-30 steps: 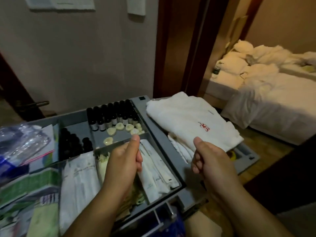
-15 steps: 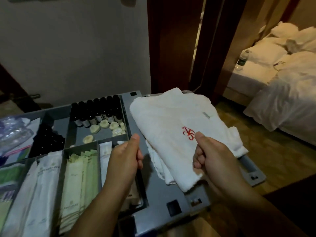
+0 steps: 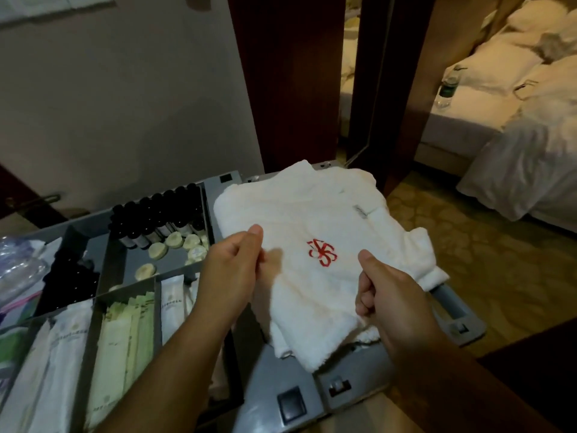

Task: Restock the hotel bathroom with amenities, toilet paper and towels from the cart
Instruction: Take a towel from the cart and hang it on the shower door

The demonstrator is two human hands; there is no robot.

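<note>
Folded white terry towel with red emblem (image 3: 312, 214) lies on the grey cart worktop (image 3: 268, 376); left hand (image 3: 231, 270) at its 9 o'clock edge, right hand (image 3: 384, 295) at 4 o'clock, equally near, both curled, but I cannot tell whether they grip the cloth yet

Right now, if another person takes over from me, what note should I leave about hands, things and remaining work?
Left hand and right hand: fingers curled over the white towel; a real grip is not clear.
The towel lies folded on the grey cart tray.
Small dark bottles, round soaps and sachets sit in their compartments.
Done: nothing visible.
Left: take towel, amenities and toilet paper (not in view) to the bathroom.
</note>
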